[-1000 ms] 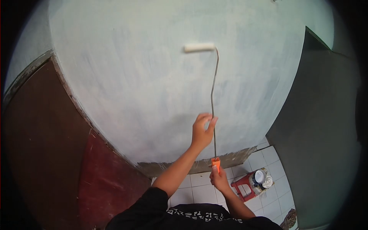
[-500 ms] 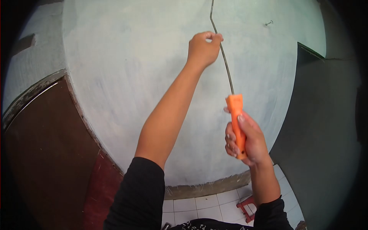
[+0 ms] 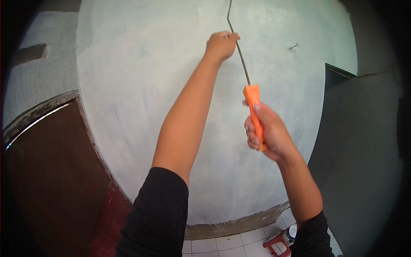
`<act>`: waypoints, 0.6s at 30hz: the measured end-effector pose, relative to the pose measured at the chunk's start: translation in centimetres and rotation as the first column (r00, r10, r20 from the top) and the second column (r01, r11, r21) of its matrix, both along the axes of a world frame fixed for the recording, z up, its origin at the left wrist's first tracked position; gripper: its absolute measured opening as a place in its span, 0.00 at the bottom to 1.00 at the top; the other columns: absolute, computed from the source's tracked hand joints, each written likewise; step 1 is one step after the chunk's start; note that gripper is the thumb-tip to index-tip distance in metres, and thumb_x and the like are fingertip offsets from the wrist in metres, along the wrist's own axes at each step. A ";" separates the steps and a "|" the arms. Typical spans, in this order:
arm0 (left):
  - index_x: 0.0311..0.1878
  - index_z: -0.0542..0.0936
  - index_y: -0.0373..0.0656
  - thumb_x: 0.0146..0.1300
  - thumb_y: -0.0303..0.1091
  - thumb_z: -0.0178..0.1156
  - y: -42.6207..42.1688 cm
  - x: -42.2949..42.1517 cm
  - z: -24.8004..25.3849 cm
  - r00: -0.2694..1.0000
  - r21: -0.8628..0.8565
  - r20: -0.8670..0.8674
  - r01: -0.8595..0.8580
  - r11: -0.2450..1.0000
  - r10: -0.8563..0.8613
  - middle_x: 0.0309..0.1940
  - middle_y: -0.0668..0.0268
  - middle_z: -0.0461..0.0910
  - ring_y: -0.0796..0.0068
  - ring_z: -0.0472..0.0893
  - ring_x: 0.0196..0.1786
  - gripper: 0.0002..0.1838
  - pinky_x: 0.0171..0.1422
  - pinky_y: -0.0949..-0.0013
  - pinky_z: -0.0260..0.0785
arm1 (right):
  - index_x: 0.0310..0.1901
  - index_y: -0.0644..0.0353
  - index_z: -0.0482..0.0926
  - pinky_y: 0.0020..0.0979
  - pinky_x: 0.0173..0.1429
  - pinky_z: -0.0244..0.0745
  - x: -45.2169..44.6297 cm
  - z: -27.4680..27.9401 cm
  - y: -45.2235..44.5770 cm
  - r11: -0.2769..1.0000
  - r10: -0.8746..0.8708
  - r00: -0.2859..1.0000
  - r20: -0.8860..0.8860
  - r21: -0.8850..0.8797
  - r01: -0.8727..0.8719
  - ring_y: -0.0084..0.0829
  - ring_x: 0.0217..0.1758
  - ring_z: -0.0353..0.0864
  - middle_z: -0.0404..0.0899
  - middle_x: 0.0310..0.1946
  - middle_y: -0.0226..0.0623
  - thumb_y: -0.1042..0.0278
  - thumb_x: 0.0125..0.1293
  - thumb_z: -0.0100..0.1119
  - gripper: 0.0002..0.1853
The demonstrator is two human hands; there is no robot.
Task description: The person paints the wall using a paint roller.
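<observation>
My right hand [image 3: 272, 130] is wrapped around the orange handle [image 3: 254, 100] of what looks like a paint roller. From the handle a thin metal rod [image 3: 243, 63] runs up and bends near the top edge of the head view; the roller end lies out of frame. Higher up, my left hand [image 3: 221, 45] has its fingers closed on the rod, just below the bend. Both arms reach up in front of a pale, streaky painted wall [image 3: 150, 115].
A nail or hook [image 3: 293, 46] sticks out of the wall at upper right. A brown door [image 3: 51, 171] is at left, a dark grey surface [image 3: 355, 162] at right. On the white floor tiles [image 3: 229, 242] stands a red stool [image 3: 274, 245] with a container [image 3: 293, 231] on it.
Both hands have moved up along the wall with the roller, the right one more, so they are closer together. My view has tilted upward, and the container on the stool now shows.
</observation>
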State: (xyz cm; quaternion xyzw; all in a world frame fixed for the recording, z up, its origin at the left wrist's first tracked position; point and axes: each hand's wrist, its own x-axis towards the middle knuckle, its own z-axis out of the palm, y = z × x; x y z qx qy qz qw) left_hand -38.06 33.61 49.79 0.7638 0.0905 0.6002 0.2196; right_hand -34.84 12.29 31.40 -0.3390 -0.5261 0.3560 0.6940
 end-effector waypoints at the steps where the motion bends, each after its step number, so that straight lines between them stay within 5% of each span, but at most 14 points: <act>1: 0.39 0.90 0.45 0.65 0.47 0.64 0.2 0.1 -1.5 1.000 0.005 -0.020 -0.014 1.000 0.014 0.33 0.59 0.88 0.62 0.85 0.40 0.16 0.49 0.62 0.77 | 0.67 0.57 0.67 0.28 0.26 0.67 0.2 -1.8 0.1 1.000 0.014 1.000 -0.011 -0.014 -0.015 0.21 0.18 0.68 0.70 0.24 0.28 0.50 0.84 0.45 0.22; 4: 0.39 0.87 0.44 0.66 0.51 0.67 0.2 -1.0 -9.7 0.989 0.083 -0.113 -0.083 0.993 0.092 0.37 0.55 0.86 0.56 0.84 0.41 0.18 0.47 0.57 0.76 | 0.68 0.54 0.67 0.28 0.25 0.70 0.1 -9.8 -1.3 0.994 0.067 0.996 -0.061 -0.086 -0.072 0.21 0.18 0.71 0.73 0.25 0.29 0.48 0.83 0.48 0.23; 9: 0.40 0.82 0.41 0.70 0.43 0.66 -2.0 -3.3 -33.3 0.984 0.124 -0.134 -0.104 0.987 0.121 0.45 0.55 0.83 0.48 0.81 0.51 0.13 0.56 0.54 0.74 | 0.70 0.53 0.68 0.25 0.22 0.69 -1.7 -31.6 -4.0 0.955 -0.031 0.993 -0.110 -0.296 -0.003 0.20 0.19 0.73 0.75 0.28 0.28 0.51 0.83 0.48 0.22; 12: 0.42 0.83 0.39 0.70 0.40 0.66 -4.6 -4.4 -44.3 0.968 -0.066 -0.245 -0.067 0.996 0.049 0.48 0.56 0.83 0.50 0.82 0.53 0.12 0.58 0.55 0.74 | 0.72 0.55 0.67 0.23 0.21 0.64 -3.6 -39.7 -6.6 0.913 -0.091 0.982 -0.168 -0.409 0.015 0.18 0.17 0.67 0.71 0.24 0.25 0.56 0.84 0.44 0.22; 15: 0.42 0.83 0.35 0.70 0.37 0.68 -7.3 -4.6 -46.3 0.985 -0.256 -0.171 -0.013 0.967 -0.032 0.46 0.52 0.83 0.51 0.84 0.51 0.13 0.59 0.59 0.75 | 0.76 0.50 0.64 0.25 0.21 0.63 -3.9 -42.1 -7.2 0.901 -0.091 0.986 -0.139 -0.433 0.022 0.21 0.16 0.66 0.69 0.23 0.27 0.52 0.84 0.43 0.24; 18: 0.42 0.84 0.35 0.71 0.36 0.66 -6.3 -4.2 -43.4 0.988 -0.101 -0.143 -0.073 0.992 0.058 0.46 0.52 0.83 0.53 0.84 0.50 0.12 0.58 0.61 0.75 | 0.73 0.55 0.66 0.23 0.21 0.63 -3.2 -39.7 -6.5 0.917 -0.117 0.986 -0.120 -0.393 0.061 0.17 0.17 0.64 0.69 0.23 0.24 0.56 0.84 0.45 0.22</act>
